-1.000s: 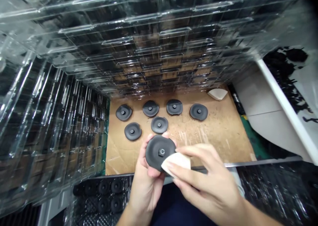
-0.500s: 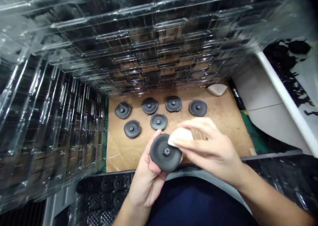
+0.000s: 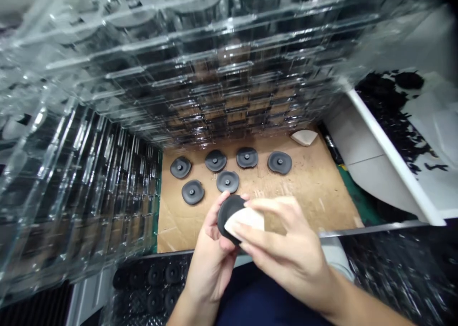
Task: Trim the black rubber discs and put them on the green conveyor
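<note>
My left hand (image 3: 212,257) grips a round black rubber-like disc (image 3: 227,211) by its edge, low over the front of the cardboard. In my right hand (image 3: 293,245) is a white wedge-shaped sponge (image 3: 249,219), pinched between fingers and thumb and laid against the disc's face. The sponge and fingers hide the disc's middle and right side. Beyond my hands, several similar black discs lie apart on the cardboard, each with a small raised hub; the nearest disc (image 3: 227,182) is just past my left fingertips.
Brown cardboard (image 3: 186,226) covers the work surface. Stacked clear plastic trays (image 3: 229,73) wall off the back and left. A second white wedge (image 3: 304,137) lies at the back right, near a white bin (image 3: 397,149) and loose black scraps (image 3: 384,106). Below, a tray holds black discs (image 3: 155,276).
My right hand has moved left and slightly down, sliding the sponge from the disc's upper right edge across its centre, which is now covered. The whole view has shifted a little.
</note>
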The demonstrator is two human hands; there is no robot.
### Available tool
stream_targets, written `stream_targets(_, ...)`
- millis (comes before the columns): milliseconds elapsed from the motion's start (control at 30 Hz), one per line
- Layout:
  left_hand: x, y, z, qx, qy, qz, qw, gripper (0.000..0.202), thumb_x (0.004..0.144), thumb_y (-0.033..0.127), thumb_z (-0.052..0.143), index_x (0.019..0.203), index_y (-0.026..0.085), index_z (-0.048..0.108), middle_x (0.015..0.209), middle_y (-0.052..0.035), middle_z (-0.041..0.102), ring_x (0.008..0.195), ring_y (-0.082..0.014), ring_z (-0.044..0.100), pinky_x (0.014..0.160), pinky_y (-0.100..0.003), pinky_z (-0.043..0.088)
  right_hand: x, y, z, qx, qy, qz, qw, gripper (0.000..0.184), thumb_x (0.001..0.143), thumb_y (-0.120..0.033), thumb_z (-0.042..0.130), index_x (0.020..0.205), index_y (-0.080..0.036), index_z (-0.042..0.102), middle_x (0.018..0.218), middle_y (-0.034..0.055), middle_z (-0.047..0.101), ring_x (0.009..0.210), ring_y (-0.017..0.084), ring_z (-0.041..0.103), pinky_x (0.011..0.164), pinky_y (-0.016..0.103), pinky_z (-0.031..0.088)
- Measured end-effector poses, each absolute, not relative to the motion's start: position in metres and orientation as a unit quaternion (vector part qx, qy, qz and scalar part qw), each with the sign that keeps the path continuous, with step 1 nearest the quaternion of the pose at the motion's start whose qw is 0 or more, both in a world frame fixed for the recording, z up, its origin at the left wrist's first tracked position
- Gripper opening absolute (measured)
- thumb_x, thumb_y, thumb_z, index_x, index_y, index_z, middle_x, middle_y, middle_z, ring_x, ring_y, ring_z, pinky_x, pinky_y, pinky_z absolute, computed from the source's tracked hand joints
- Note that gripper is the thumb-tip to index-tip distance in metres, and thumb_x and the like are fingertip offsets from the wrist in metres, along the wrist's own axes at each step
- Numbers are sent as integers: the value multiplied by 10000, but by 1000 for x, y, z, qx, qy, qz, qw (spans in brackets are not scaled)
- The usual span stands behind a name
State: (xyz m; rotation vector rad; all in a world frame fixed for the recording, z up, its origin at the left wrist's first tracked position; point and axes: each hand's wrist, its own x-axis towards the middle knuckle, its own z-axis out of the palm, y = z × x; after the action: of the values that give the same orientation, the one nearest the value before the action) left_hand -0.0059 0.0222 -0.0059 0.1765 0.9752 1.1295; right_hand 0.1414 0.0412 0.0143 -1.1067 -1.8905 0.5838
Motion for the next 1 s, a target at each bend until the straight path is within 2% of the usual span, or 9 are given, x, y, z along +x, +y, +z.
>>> stream_targets(133,-1,20,1,78,469,486,733,619,558,249,829,1138,302,622,1040,-20,694,927,-174,663,783,-214,534,135,42,12,-424,-762,230,432,222,836,-135,573,987,-195,725,1021,98,640,878,213,538,744,374,495)
stream_targets(233,3,19,4,88,455,486,741,658,521,334,837,1140,296,616,1057,-25,687,976,-207,654,829,-253,532,148,31,5,-433,-729,266,458,232,826,-140,584,1003,-205,720,1024,90,640,912,209,551,777,364,501)
stream_targets(333,5,21,4,97,435,491,748,641,541,410,797,1144,311,603,1174,-48,655,1000,-234,651,851,-299,531,172,11,-12,-497,-623,404,449,199,813,-209,624,978,-265,722,989,51,655,905,184,595,779,306,519)
stream_targets(433,9,23,1,103,413,491,760,653,580,414,769,1193,309,569,1230,-73,632,1024,-248,644,889,-334,515,191,-8,-37,-594,-378,552,447,247,805,-430,619,901,-231,729,913,55,679,857,186,624,762,286,527)
stream_targets(500,13,24,-1,101,400,486,770,693,594,417,761,1238,295,537,1238,-86,627,1058,-253,628,912,-334,503,198,-17,-52,-617,-259,593,448,405,788,-550,581,847,-175,724,759,60,665,687,165,612,603,255,527)
stream_targets(633,23,24,-3,98,410,469,776,680,675,409,709,1302,292,472,1240,-96,621,1097,-270,606,947,-375,484,204,-19,-65,-628,-224,604,437,407,760,-533,625,785,-132,692,536,7,561,400,84,443,322,170,306)
stream_targets(767,36,22,-1,94,421,454,780,614,706,366,705,1278,291,497,1215,-93,638,1075,-270,619,946,-404,484,212,0,-46,-613,-253,583,470,325,721,-495,683,746,-171,687,728,31,657,629,131,590,524,190,461)
stream_targets(900,52,21,-2,110,420,430,792,538,636,350,765,1142,248,613,1117,-68,688,953,-197,663,839,-291,536,205,21,-4,-561,-460,429,538,183,815,-306,623,965,-214,672,951,30,670,858,153,612,754,232,491)
stream_targets(1000,59,21,-4,120,454,399,787,436,628,266,784,1044,224,660,974,-37,718,916,-178,659,792,-249,539,194,29,16,-479,-639,370,474,197,894,-165,474,997,-164,642,906,49,649,825,141,607,758,250,483)
